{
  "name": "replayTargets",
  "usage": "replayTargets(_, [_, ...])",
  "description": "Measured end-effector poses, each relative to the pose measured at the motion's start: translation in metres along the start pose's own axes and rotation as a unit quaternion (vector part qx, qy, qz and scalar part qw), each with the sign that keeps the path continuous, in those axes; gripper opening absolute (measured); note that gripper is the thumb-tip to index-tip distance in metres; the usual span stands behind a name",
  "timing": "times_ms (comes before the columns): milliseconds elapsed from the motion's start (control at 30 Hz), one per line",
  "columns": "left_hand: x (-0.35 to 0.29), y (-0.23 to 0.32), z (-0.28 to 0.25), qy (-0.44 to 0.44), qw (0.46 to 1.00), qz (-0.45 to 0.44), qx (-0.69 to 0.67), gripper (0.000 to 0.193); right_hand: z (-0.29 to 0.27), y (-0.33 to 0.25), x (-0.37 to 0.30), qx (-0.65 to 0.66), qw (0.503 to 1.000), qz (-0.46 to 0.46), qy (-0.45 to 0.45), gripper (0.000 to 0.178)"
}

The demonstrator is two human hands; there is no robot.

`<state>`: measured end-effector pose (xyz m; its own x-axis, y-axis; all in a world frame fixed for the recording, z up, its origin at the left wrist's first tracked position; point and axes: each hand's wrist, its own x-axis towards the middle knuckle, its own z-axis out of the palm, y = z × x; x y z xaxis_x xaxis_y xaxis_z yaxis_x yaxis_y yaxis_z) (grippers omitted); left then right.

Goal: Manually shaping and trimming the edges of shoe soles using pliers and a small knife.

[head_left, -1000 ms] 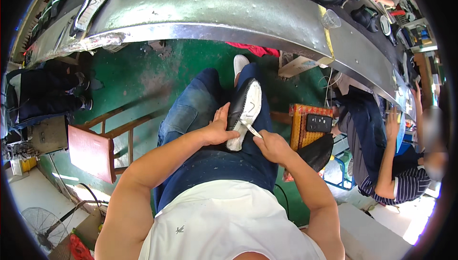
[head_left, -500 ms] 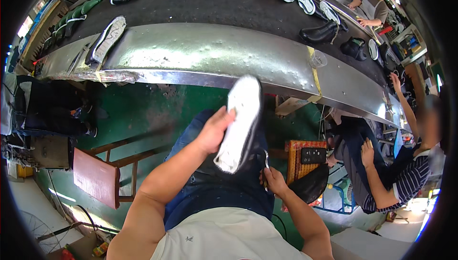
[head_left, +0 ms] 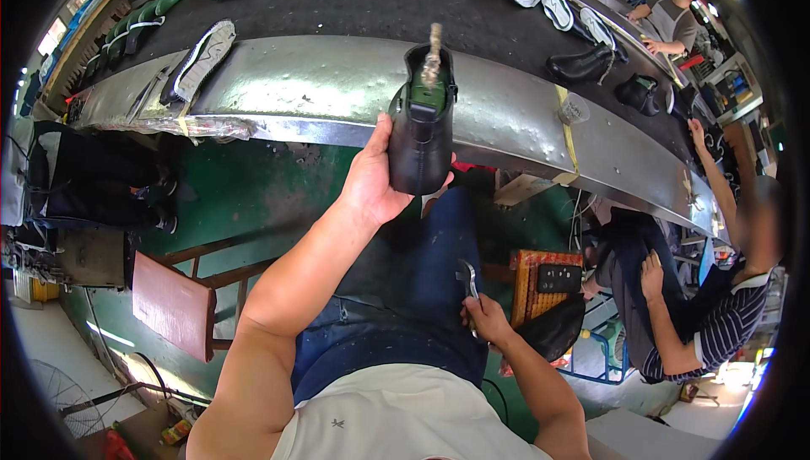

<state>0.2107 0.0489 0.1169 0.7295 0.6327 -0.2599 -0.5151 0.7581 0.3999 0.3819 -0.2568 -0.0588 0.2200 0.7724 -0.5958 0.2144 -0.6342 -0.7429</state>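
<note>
Head view. The left arm is extended forward and upward from the lower edge, forearm rising across the lap. The left hand (head_left: 371, 183) is closed around the lower part of a black shoe (head_left: 420, 122), thumb on the near side, fingers wrapped behind it. The shoe is held upright with its opening facing the camera, a green insert showing inside, and it stands raised in front of the metal edge of the conveyor (head_left: 321, 89), clear of the belt.

The right arm is bent close to the body, with the right hand (head_left: 485, 321) resting low on the right thigh. It is clamped on a small metal tool (head_left: 468, 278) whose tip points upward. The two hands are well apart.

Other shoes lie along the dark belt. A person sits at the right with one hand (head_left: 651, 267) on a knee.
</note>
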Motion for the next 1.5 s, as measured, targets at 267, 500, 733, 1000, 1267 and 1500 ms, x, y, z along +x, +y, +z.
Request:
replayTargets(267, [0.064,0.008,0.006,0.023,0.997,0.014,0.071,0.057,-0.006,0.011,0.014,0.043,0.998,0.017,-0.034,0.042])
replayTargets(500, [0.212,0.050,0.048,0.003,0.991,0.009,0.135,0.057,-0.026,0.009,0.037,0.099,0.991,0.023,-0.088,0.037])
replayTargets(733, [0.334,0.046,0.080,0.167,0.784,0.230,0.552,0.071,-0.049,0.005,0.053,0.155,0.977,0.058,-0.133,0.037])
replayTargets(1000, [0.419,0.085,0.013,0.131,0.744,0.376,0.536,0.037,-0.064,-0.025,0.084,0.149,0.972,0.086,-0.161,0.038])
replayTargets(1267, [0.440,0.164,0.009,0.122,0.797,0.174,0.565,0.033,-0.087,-0.032,0.108,0.175,0.966,0.087,-0.171,0.040])
replayTargets(1500, [0.502,0.200,-0.003,0.384,0.646,0.306,0.585,0.060,-0.121,-0.054,0.132,0.201,0.955,0.127,-0.175,0.043])
